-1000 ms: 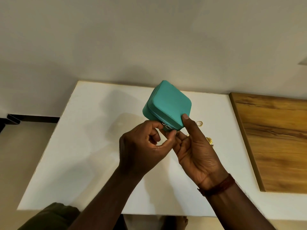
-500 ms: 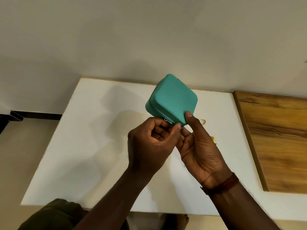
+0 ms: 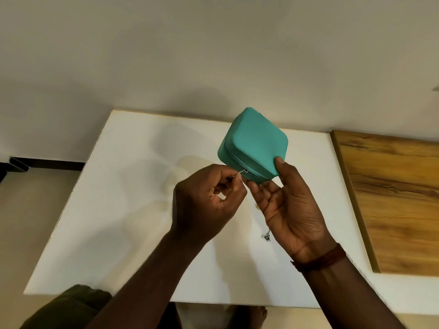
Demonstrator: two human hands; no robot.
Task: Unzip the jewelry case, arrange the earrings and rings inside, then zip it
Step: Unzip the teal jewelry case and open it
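A teal square jewelry case point(image 3: 255, 143) is held tilted in the air above the white table point(image 3: 133, 210). My right hand point(image 3: 288, 210) grips its near corner, thumb on the lid and fingers underneath. My left hand point(image 3: 206, 200) pinches the small metal zipper pull point(image 3: 241, 172) at the case's near left side. The case's zip line looks shut along the sides that show. A small dark piece of jewelry point(image 3: 266, 236) lies on the table, partly hidden behind my right hand. Other jewelry is hidden by my hands.
A wooden board point(image 3: 392, 198) lies on the table's right side. A plain wall rises behind the table. Floor and a dark bar point(image 3: 35, 162) show at the left. Part of my olive clothing point(image 3: 66, 307) is at the bottom left.
My left hand has drawn the zipper pull out to the left of the case. The gold rings seen earlier beside my right hand are now hidden, and a dark piece shows below it.
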